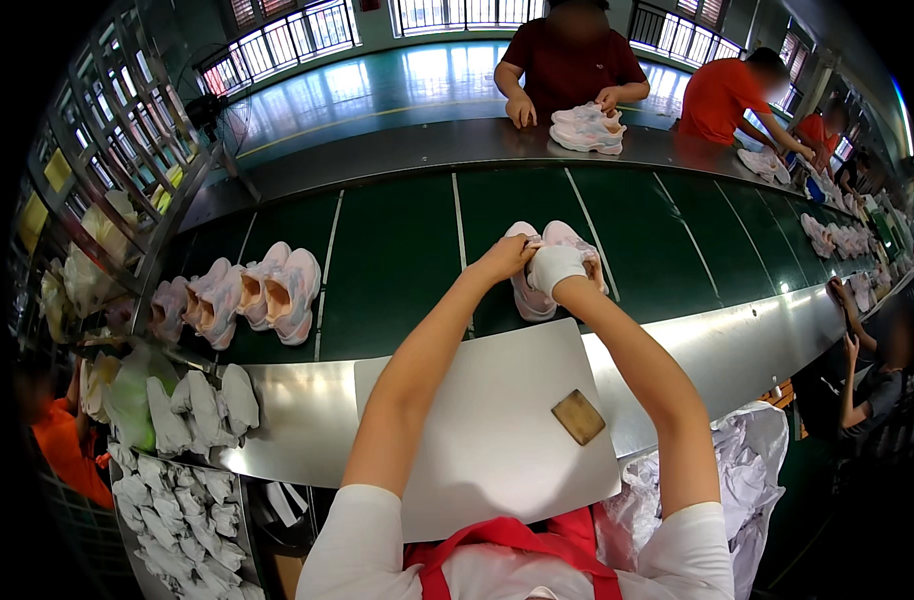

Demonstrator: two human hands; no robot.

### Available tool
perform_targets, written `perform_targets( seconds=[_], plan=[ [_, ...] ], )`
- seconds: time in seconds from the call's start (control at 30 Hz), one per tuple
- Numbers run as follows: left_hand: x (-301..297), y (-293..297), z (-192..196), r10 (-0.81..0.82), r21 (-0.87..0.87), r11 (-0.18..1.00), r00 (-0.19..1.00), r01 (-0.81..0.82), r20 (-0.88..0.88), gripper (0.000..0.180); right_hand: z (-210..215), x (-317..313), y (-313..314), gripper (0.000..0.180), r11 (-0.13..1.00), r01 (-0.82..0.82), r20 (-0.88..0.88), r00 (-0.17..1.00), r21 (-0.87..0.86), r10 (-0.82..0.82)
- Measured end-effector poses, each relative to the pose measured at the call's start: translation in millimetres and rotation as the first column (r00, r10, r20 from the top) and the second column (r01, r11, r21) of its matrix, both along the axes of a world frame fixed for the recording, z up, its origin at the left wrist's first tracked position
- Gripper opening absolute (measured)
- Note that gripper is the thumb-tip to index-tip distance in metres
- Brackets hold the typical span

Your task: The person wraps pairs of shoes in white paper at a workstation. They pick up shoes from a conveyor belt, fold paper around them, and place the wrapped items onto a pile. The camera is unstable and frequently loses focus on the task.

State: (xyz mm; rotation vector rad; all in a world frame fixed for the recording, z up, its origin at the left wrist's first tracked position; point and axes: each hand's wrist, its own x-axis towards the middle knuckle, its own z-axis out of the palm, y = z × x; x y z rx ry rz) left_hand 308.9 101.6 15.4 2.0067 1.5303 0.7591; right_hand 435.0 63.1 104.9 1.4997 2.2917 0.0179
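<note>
A pair of pale pink and white sneakers stands on the green conveyor belt (397,230) in front of me, toes pointing away. My left hand (505,258) reaches over the left sneaker (533,303), its fingers bent and closed near the upper, between the two shoes. White material, seemingly a glove or cloth, covers much of my right hand (559,266). That hand is closed over the right sneaker (569,234), hiding most of its opening. Exactly what the fingertips pinch is hidden.
A white board (477,430) with a brown block (578,417) lies before me. More sneakers (293,295) stand left on the belt. Stuffed white paper forms (202,410) lie left; a plastic bag (747,470) is right. Across the belt, a person (577,65) handles sneakers (588,129).
</note>
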Motion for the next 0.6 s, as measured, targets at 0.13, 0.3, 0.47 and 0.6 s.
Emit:
perform_targets(
  seconds=[0.13, 0.3, 0.47, 0.6],
  plan=[
    [11.1, -0.1, 10.0, -0.011, 0.001, 1.000, 1.000, 0.011, -0.021, 0.035, -42.8, 16.5, 57.0, 0.037, 0.952, -0.119, 0.069, 0.987, -0.283, 0.144],
    [15.3, 3.4, 7.3, -0.019, 0.043, 0.999, 0.999, 0.017, 0.036, 0.034, -101.2, 27.1, 80.7, 0.037, 0.969, -0.232, -0.084, 0.971, -0.085, 0.225],
    [-2.0, 6.4, 11.5, -0.122, -0.209, 0.971, 0.993, 0.118, -0.008, 0.063, 5.3, 46.7, 37.0, 0.032, 0.990, -0.088, -0.428, 0.903, -0.110, 0.033],
    [7.8, 0.7, 9.7, -0.062, -0.148, 0.987, 0.997, 0.054, -0.048, 0.073, 13.2, 37.2, 10.9, 0.035, 0.999, 0.048, -0.538, 0.842, 0.007, -0.037]
  ],
)
